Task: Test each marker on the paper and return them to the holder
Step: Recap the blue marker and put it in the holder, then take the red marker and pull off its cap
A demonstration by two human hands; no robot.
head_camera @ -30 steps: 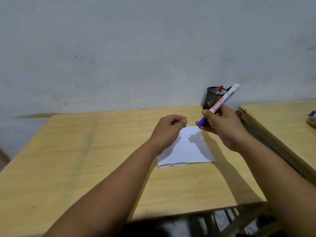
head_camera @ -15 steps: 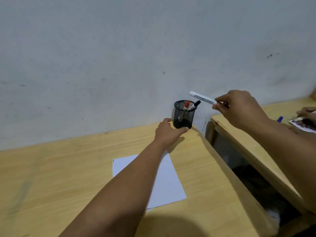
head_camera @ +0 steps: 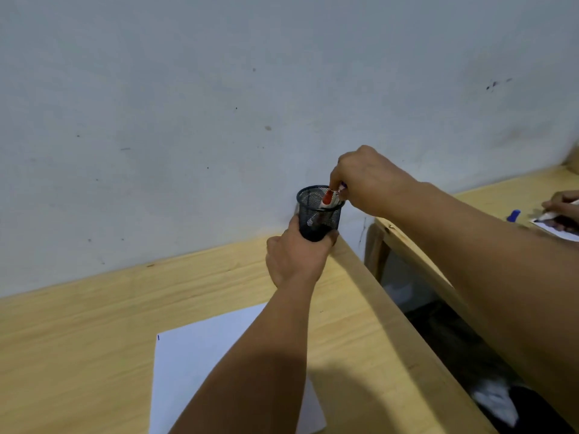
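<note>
A black mesh holder [head_camera: 315,211] stands at the back right corner of the wooden table [head_camera: 94,311], against the wall. My left hand [head_camera: 296,256] grips its base. My right hand [head_camera: 365,180] is over the rim, fingers pinched on the blue marker [head_camera: 341,189], whose body is down inside the holder. A red-capped marker [head_camera: 327,198] leans in the holder beside it. The white paper [head_camera: 194,368] lies near the table's front, partly under my left forearm, with a small blue mark at its top left corner.
A second wooden table [head_camera: 488,195] stands to the right across a narrow gap. Another person's hand [head_camera: 562,208] writes on a sheet there, with a blue cap [head_camera: 513,215] beside it. The grey wall rises right behind the holder.
My right hand has carried the blue marker from above the paper to the holder and lowered it in. My left hand has moved from the paper to grip the holder.
</note>
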